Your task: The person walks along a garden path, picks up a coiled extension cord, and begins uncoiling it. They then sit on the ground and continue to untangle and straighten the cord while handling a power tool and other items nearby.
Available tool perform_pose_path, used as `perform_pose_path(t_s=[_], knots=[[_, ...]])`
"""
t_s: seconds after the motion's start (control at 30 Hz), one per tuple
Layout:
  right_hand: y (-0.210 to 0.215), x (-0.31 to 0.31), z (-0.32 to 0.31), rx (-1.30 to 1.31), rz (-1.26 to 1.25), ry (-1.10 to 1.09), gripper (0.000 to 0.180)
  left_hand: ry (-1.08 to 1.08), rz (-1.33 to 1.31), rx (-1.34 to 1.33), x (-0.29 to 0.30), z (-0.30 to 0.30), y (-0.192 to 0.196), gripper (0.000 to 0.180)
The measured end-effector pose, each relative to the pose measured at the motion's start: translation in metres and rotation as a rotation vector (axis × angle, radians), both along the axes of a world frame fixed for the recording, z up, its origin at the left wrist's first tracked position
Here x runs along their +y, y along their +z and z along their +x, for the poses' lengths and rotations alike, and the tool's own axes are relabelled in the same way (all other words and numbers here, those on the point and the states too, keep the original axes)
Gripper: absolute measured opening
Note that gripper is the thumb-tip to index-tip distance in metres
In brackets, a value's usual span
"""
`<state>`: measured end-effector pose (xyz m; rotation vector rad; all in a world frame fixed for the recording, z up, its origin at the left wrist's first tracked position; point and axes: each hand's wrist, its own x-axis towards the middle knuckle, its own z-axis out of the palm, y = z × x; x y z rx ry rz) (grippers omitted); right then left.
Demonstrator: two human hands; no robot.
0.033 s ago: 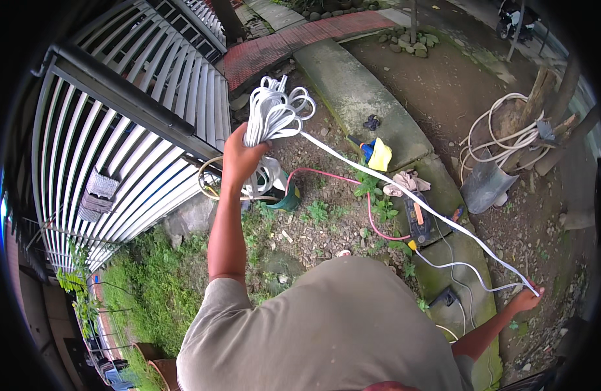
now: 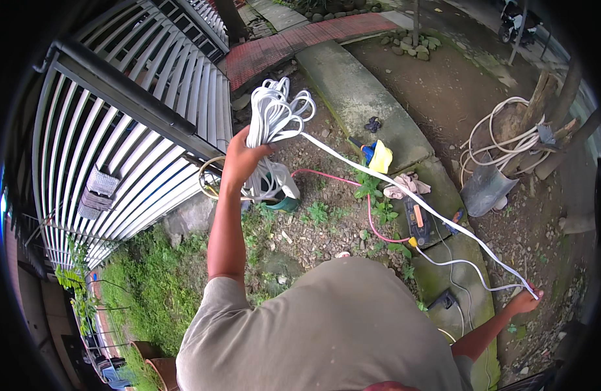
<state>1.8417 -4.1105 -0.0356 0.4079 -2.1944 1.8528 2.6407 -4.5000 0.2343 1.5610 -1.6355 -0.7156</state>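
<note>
My left hand [image 2: 243, 156] is closed round a thick bundle of looped white cord [image 2: 266, 120], its loops standing above the fist and more hanging below it. From the bundle a white length runs stretched across to the lower right. There my right hand [image 2: 526, 301], arm held out wide, pinches it. A thinner-looking white stretch leads back from the right hand to a yellow connector [image 2: 413, 242], where a pink cord [image 2: 372, 218] joins. Under the left hand stands a green bucket [image 2: 289, 202], partly hidden by hanging loops.
A slatted white gate [image 2: 138, 153] flanks my left. On the concrete strip [image 2: 352, 91] lie a yellow cloth [image 2: 380, 158], a pale rag [image 2: 408, 186] and a dark boxy device [image 2: 419, 218]. A coiled hose [image 2: 486, 124] and shovel blade [image 2: 488, 189] rest by stumps at right.
The hanging loops below my left hand have swung slightly, and the bundle has shifted a little. My right hand has dropped very slightly, still holding the cord.
</note>
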Motion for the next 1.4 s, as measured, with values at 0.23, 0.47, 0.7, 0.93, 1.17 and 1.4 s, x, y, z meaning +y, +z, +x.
perform_pose_path(t_s=[0.23,0.47,0.7,0.93,1.17,1.4], knots=[[-0.066,-0.038,0.044,-0.164,0.419,0.514,0.035,-0.407,0.348,1.483,0.021,0.019,-0.021,0.039],[-0.106,-0.173,0.168,-0.146,1.072,1.089,0.031,-0.561,0.364,1.706,0.031,-0.002,-0.009,0.044],[0.080,-0.327,0.423,-0.177,0.059,1.833,0.065,-0.571,0.613,1.572,0.033,-0.072,-0.049,0.052],[0.143,-0.366,0.497,-0.483,0.362,2.247,0.046,-0.562,0.837,1.457,0.032,-0.095,-0.057,0.064],[0.134,-0.405,0.454,-0.109,-0.019,1.991,0.031,-0.807,0.508,0.674,0.041,-0.073,-0.044,0.132],[0.267,-0.414,0.432,0.811,0.179,1.887,0.023,-0.774,0.623,0.401,0.038,-0.057,-0.037,0.102]])
